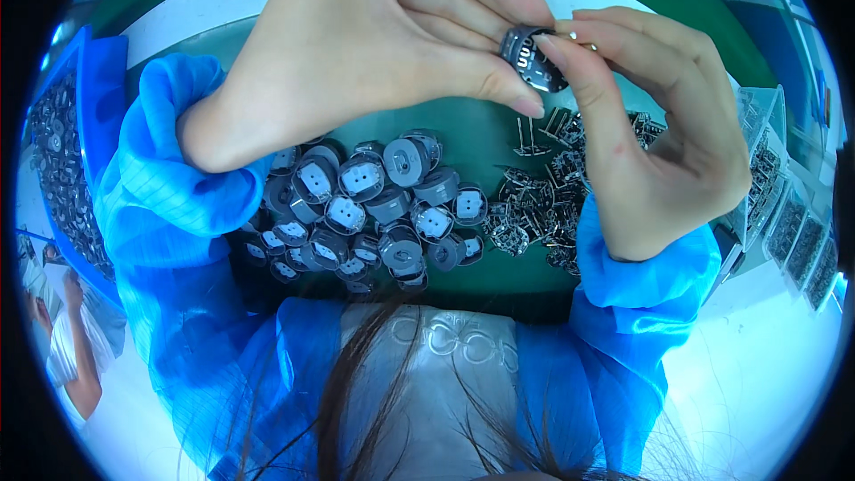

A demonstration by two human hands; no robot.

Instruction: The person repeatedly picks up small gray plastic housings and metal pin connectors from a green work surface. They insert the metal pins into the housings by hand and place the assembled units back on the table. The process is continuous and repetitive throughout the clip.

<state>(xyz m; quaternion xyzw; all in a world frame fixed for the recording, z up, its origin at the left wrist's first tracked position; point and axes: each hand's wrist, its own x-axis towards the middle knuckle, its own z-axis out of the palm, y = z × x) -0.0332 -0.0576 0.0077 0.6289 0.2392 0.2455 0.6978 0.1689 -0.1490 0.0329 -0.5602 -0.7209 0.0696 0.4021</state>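
Observation:
Above the table's far side, my left hand (356, 62) pinches a dark grey round plastic housing (536, 59) between thumb and fingers. Its face, with pale slots and small metal bits, is turned toward my right hand (663, 116). That hand is closed too, thumb and index finger gripping a small shiny metal pin piece (583, 40) at the housing's edge; the fingers partly cover it. Below my left hand lies a heap of grey round housings (383, 205), many showing white inserts with small holes. Beside it, under my right hand, spreads a pile of small metal pin parts (534, 205).
A blue bin (93, 98) full of small dark parts stands at the left. Clear trays (793, 223) with small metal parts line the right side. The worktop (454, 129) is green. Another person (76, 338) shows at the far left edge.

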